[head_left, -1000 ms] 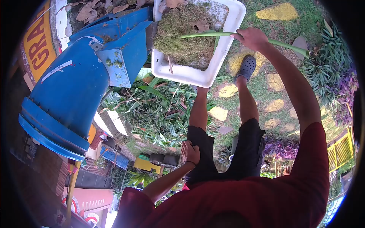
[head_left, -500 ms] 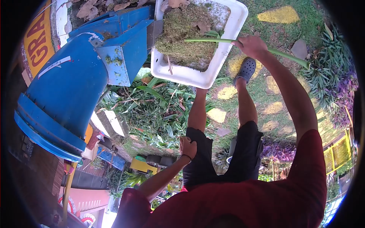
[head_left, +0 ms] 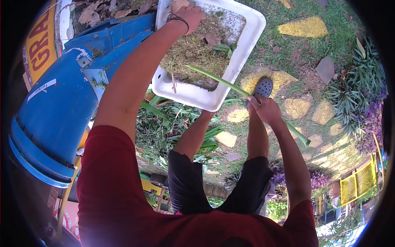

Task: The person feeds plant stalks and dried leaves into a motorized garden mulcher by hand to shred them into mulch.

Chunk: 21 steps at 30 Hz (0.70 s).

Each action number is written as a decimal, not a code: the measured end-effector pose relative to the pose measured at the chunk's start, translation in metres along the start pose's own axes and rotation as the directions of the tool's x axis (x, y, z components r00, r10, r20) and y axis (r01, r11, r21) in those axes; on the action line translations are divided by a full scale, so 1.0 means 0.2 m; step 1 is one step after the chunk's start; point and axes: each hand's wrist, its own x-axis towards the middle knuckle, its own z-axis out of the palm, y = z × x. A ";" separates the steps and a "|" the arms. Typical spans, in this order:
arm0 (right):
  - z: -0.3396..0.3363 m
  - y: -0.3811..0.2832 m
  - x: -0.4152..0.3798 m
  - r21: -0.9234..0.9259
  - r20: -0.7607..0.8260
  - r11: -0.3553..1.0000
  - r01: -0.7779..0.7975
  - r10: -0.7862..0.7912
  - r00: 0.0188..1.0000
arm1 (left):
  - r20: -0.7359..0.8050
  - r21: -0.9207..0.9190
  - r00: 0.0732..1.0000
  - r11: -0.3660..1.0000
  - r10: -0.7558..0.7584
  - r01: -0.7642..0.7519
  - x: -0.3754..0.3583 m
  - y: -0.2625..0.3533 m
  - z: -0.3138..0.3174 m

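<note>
My right hand (head_left: 266,110) grips a long green plant stalk (head_left: 218,79), whose thin end slants over the white plastic tub (head_left: 252,39). The stalk's thicker end sticks out below my wrist on the right. My left hand (head_left: 190,16), with a dark band at the wrist, reaches over the far part of the tub. Its fingers are apart and rest on or just above the chopped plant clippings (head_left: 187,55). A brown dry leaf (head_left: 179,5) is beside this hand, partly hidden.
A blue machine (head_left: 57,107) with a chute stands left of the tub. Yellow-painted stepping stones (head_left: 303,27) lie in the grass at right. Leafy plants (head_left: 354,90) line the right side, and a yellow metal grate (head_left: 358,185) stands at lower right.
My left hand has gone from a closed fist near my thigh up over the tub. My right hand has moved nearer my body, tilting the stalk.
</note>
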 end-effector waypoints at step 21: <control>0.19 0.11 -0.03 0.378 -0.089 0.926 -0.009 0.046 0.995 | 0.208 0.113 0.978 0.993 -0.010 -0.014 0.20 -0.13 0.19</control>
